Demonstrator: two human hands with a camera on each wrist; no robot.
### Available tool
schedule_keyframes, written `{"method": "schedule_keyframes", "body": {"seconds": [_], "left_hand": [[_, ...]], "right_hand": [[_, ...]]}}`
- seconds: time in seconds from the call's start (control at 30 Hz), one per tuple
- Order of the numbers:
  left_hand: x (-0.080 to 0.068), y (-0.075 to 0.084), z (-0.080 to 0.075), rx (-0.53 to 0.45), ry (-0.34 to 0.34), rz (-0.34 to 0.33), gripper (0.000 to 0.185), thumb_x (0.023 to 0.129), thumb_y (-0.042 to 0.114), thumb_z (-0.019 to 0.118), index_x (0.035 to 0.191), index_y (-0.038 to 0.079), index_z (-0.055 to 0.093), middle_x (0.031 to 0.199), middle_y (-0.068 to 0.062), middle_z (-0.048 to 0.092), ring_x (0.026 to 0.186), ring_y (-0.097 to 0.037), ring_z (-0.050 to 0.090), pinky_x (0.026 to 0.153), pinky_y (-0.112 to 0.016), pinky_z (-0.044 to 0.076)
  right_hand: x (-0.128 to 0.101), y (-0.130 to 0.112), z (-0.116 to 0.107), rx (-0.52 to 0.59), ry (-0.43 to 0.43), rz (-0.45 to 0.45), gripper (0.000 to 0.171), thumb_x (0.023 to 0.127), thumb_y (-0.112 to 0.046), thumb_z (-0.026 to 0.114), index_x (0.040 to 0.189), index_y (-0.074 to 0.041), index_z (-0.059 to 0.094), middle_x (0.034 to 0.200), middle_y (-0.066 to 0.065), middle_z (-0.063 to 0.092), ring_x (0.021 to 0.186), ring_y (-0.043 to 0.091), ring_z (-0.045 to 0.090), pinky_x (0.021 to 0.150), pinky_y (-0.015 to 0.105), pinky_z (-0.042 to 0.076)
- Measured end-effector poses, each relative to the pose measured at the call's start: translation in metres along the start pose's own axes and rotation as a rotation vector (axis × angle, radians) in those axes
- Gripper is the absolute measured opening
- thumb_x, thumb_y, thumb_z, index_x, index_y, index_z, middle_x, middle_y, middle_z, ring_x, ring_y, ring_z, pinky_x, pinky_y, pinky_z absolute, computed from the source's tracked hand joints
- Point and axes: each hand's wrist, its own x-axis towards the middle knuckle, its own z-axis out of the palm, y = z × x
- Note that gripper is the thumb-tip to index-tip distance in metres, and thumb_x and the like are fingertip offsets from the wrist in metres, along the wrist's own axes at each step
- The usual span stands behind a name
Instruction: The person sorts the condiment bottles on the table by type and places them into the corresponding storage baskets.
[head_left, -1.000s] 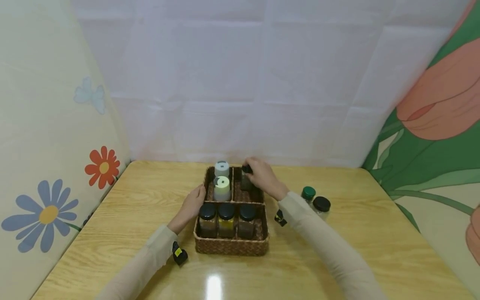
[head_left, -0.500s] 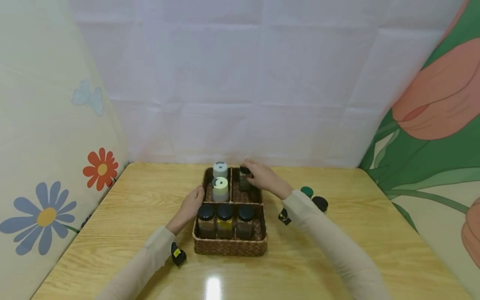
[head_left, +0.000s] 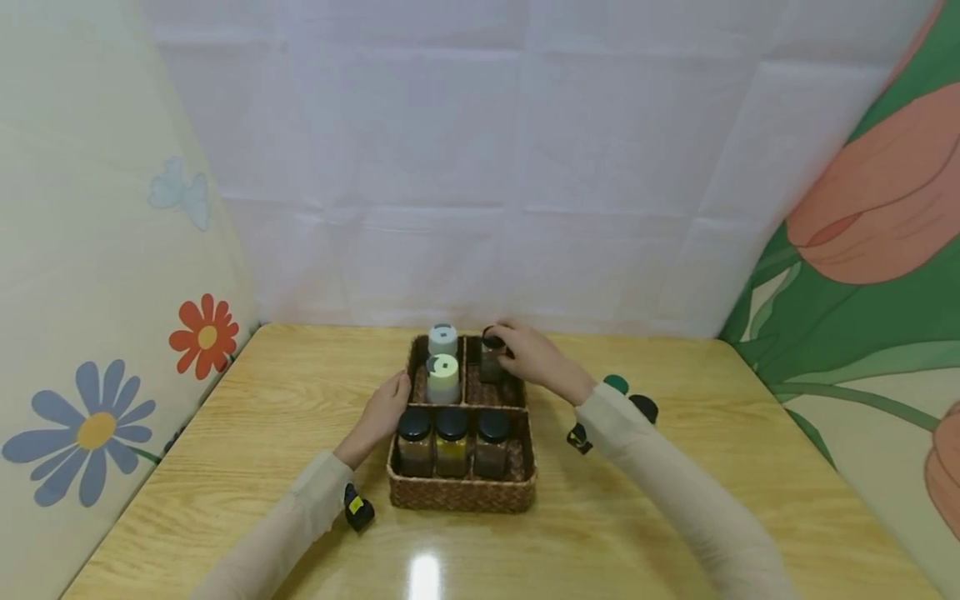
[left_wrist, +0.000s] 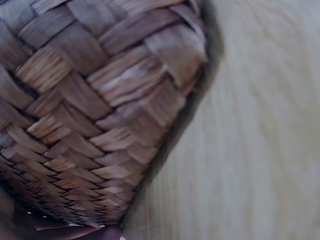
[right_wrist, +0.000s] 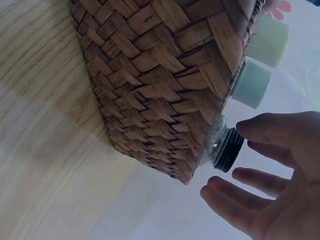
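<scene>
A woven basket (head_left: 463, 493) with compartments stands on the table. My left hand (head_left: 384, 410) rests against its left side; only part of that hand's fingers (left_wrist: 75, 232) shows in the left wrist view. My right hand (head_left: 536, 360) is at the back right compartment, around a glass jar (head_left: 491, 367) with a black lid (right_wrist: 230, 150). Its fingers are spread, and gaps show between most of them and the lid; the thumb tip is right beside it. The jar stands upright inside the compartment. Two pale-capped containers, one white-capped (head_left: 442, 340) and one yellow-green (head_left: 443, 379), fill the back left compartment.
Three black-lidded jars (head_left: 452, 442) stand in a row in the front compartment. On the table to the right, a green-lidded jar (head_left: 617, 383) and a black-lidded jar (head_left: 643, 407) are partly hidden by my right sleeve. A white cloth (head_left: 480, 167) hangs behind the table.
My right hand has loosened around the jar, and more of the black lid shows now. The right wrist has shifted slightly to the right. The left hand stays against the basket.
</scene>
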Motion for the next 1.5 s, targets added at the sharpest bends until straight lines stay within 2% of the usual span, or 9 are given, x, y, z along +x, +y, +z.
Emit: {"method": "schedule_keyframes", "body": {"seconds": [0.23, 0.47, 0.6, 0.87, 1.2, 1.5], "left_hand": [[0.0, 0.0, -0.001, -0.005, -0.003, -0.014, 0.046, 0.11, 0.019, 0.027, 0.134, -0.011, 0.052, 0.137, -0.031, 0.051, 0.13, -0.045, 0.045, 0.107, -0.056, 0.037], [-0.001, 0.001, -0.001, -0.011, -0.007, -0.011, 0.045, 0.11, 0.018, 0.028, 0.131, -0.011, 0.054, 0.135, -0.03, 0.053, 0.128, -0.045, 0.047, 0.106, -0.056, 0.038], [-0.001, 0.001, 0.0, -0.007, -0.006, -0.006, 0.045, 0.11, 0.016, 0.028, 0.136, -0.012, 0.05, 0.138, -0.031, 0.051, 0.131, -0.045, 0.045, 0.108, -0.056, 0.036], [0.0, 0.001, 0.0, -0.001, 0.006, 0.006, 0.043, 0.11, 0.016, 0.028, 0.128, -0.012, 0.055, 0.133, -0.031, 0.054, 0.127, -0.045, 0.048, 0.105, -0.057, 0.039], [0.0, 0.002, 0.001, -0.013, 0.004, 0.011, 0.042, 0.11, 0.018, 0.028, 0.115, -0.01, 0.059, 0.123, -0.03, 0.059, 0.121, -0.044, 0.053, 0.099, -0.056, 0.043], [0.001, 0.0, 0.0, 0.0, 0.0, -0.01, 0.045, 0.11, 0.018, 0.027, 0.133, -0.011, 0.053, 0.138, -0.03, 0.051, 0.13, -0.045, 0.045, 0.107, -0.056, 0.037]], "right_hand": [[-0.011, 0.001, -0.008, -0.017, 0.003, -0.005, 0.028, 0.094, -0.003, 0.065, 0.122, 0.001, 0.065, 0.127, 0.02, 0.056, 0.101, 0.03, 0.061, 0.078, 0.041, 0.052], [-0.027, 0.002, -0.014, -0.052, 0.052, -0.049, 0.02, 0.093, -0.005, 0.069, 0.113, -0.002, 0.068, 0.119, 0.017, 0.059, 0.101, 0.029, 0.061, 0.081, 0.042, 0.054], [-0.035, 0.003, -0.016, -0.065, 0.056, -0.055, 0.019, 0.092, -0.006, 0.07, 0.111, -0.002, 0.069, 0.116, 0.016, 0.06, 0.101, 0.029, 0.061, 0.082, 0.042, 0.054], [-0.052, 0.011, -0.021, -0.081, 0.045, -0.074, 0.018, 0.089, -0.002, 0.072, 0.107, -0.001, 0.069, 0.102, 0.012, 0.063, 0.091, 0.028, 0.063, 0.075, 0.042, 0.055], [-0.067, 0.025, -0.026, -0.116, -0.038, -0.047, 0.019, 0.09, -0.005, 0.072, 0.109, -0.003, 0.069, 0.106, 0.014, 0.066, 0.091, 0.03, 0.065, 0.076, 0.044, 0.055], [-0.082, 0.04, -0.029, -0.126, -0.049, -0.024, 0.019, 0.089, -0.004, 0.073, 0.107, -0.003, 0.069, 0.107, 0.016, 0.065, 0.091, 0.032, 0.065, 0.075, 0.045, 0.055]]}}
